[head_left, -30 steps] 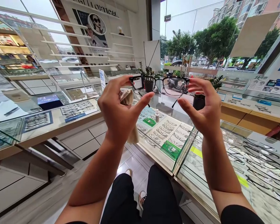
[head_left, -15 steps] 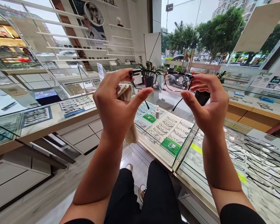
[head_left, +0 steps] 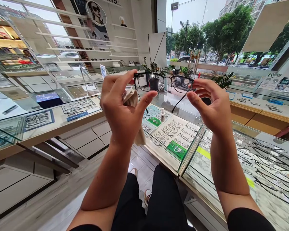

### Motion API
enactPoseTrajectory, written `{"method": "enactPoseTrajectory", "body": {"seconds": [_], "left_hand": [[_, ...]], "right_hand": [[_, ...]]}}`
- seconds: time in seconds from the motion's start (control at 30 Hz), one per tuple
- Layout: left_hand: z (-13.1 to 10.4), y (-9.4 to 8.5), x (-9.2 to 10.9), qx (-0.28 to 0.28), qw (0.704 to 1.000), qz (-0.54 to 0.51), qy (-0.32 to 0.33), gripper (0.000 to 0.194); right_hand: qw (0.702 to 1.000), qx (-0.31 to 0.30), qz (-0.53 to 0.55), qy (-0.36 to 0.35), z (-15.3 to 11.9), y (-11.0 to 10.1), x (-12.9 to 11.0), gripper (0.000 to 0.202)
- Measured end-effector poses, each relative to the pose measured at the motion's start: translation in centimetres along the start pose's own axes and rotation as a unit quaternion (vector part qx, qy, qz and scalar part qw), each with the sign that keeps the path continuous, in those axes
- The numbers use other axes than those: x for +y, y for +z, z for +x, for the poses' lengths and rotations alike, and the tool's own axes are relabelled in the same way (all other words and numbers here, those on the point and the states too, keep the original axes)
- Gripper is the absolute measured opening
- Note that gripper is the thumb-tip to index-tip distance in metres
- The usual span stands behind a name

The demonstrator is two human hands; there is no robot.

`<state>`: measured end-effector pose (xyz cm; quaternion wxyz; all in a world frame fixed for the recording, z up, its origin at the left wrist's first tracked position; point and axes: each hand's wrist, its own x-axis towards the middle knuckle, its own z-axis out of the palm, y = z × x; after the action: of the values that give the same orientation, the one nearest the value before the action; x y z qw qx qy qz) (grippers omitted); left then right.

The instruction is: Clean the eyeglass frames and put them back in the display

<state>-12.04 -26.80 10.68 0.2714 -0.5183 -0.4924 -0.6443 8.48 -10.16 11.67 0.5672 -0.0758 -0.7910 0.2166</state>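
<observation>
A pair of black-rimmed eyeglasses (head_left: pixel 167 78) is held up between my two hands, lenses toward the window and temples hanging down toward me. My left hand (head_left: pixel 121 107) grips the left end of the frame at the hinge with its index finger. The same hand has a beige cloth (head_left: pixel 140 134) tucked in its lower fingers, hanging beneath the palm. With fingers curled, my right hand (head_left: pixel 212 104) holds the right end of the frame. Below the glasses, a small white spray bottle (head_left: pixel 162 115) stands on the glass display counter (head_left: pixel 156 147).
Rows of eyeglasses (head_left: pixel 170 129) and green packets (head_left: pixel 177 150) show in the counter. More frames (head_left: pixel 274 160) lie under glass at right. Another counter (head_left: pixel 62 126) runs along the left. Potted plants (head_left: pixel 154 81) stand by the window. My legs (head_left: pixel 168 199) are close below the counter edge.
The glasses have turned slightly, their right end now farther away. My left hand has shifted a little right and my right hand a little left.
</observation>
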Motion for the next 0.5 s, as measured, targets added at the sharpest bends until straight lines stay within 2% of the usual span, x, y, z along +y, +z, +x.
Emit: {"method": "enactPoseTrajectory", "body": {"seconds": [0.17,0.37,0.5], "left_hand": [[-0.17,0.28,0.03,-0.004,1.0,0.002,0.009,0.058],[-0.13,0.56,0.66,0.034,0.994,0.084,0.059,0.057],[-0.11,0.66,0.88,0.027,0.996,0.073,0.048,0.059]], "right_hand": [[0.999,-0.028,0.011,0.037,0.15,-0.39,0.19,0.053],[0.995,-0.064,0.025,0.073,0.22,-0.6,0.38,0.053],[0.993,-0.073,0.032,0.083,0.28,-0.88,0.3,0.053]]}}
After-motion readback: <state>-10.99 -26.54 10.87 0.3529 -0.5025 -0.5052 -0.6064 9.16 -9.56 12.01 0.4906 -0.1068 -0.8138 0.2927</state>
